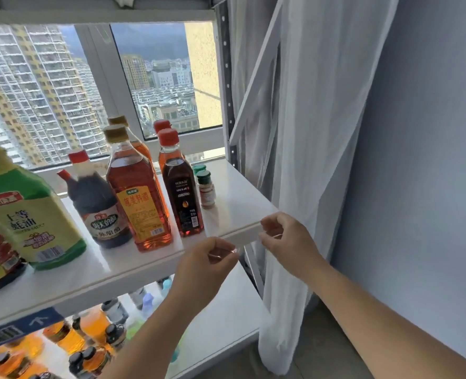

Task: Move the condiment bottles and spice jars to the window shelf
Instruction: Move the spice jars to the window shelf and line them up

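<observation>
The white window shelf (240, 203) carries a big yellow-green jug (27, 214), a dark vinegar bottle (95, 203), an amber cooking wine bottle (139, 195) and a dark red-capped bottle (181, 192). More caps show behind them. Two green-lidded spice jars (206, 190) stand to the right of the bottles. My left hand (210, 258) hovers just below the shelf's front edge with fingers curled and thumb against fingertips. My right hand (283, 236) is at the shelf's front right corner, curled the same way. No object shows plainly in either hand.
A lower shelf (226, 318) holds several amber and dark-capped bottles (89, 337) on its left part. A sheer white curtain (294, 160) hangs right of the shelf's metal upright (227, 86). A blue-grey wall (423, 160) is at the far right. The window sits behind the bottles.
</observation>
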### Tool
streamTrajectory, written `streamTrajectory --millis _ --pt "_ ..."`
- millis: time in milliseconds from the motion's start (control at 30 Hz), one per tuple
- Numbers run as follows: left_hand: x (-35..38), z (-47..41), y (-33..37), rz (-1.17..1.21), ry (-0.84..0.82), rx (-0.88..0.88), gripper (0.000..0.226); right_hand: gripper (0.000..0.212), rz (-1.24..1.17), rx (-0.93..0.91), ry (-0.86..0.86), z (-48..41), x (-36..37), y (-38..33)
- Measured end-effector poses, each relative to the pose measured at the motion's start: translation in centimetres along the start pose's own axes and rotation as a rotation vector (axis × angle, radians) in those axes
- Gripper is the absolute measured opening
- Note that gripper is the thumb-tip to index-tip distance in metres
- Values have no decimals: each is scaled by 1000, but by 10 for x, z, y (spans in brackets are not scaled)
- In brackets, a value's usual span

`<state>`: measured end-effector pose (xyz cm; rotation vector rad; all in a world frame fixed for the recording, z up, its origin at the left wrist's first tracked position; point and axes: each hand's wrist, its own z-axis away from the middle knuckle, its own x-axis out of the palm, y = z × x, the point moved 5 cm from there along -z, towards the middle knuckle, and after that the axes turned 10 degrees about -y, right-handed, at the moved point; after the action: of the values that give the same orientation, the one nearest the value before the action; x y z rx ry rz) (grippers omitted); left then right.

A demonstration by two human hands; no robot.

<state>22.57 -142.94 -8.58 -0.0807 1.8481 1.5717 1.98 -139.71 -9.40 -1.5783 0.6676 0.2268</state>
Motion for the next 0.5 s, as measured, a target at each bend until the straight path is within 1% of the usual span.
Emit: streamTrajectory --millis 133,267,400,500 --pt "18 22 7 37 -71 -8 10 20 15 87 -44 45 -16 20" --pt "38 60 13 52 -73 -8 9 22 21 152 -64 103 -28 33" --pt "66 112 13 99 -100 -45 9 25 48 197 -93 172 -41 42" --pt "88 161 12 115 -164 -63 12 26 40 233 -64 229 -48 46"
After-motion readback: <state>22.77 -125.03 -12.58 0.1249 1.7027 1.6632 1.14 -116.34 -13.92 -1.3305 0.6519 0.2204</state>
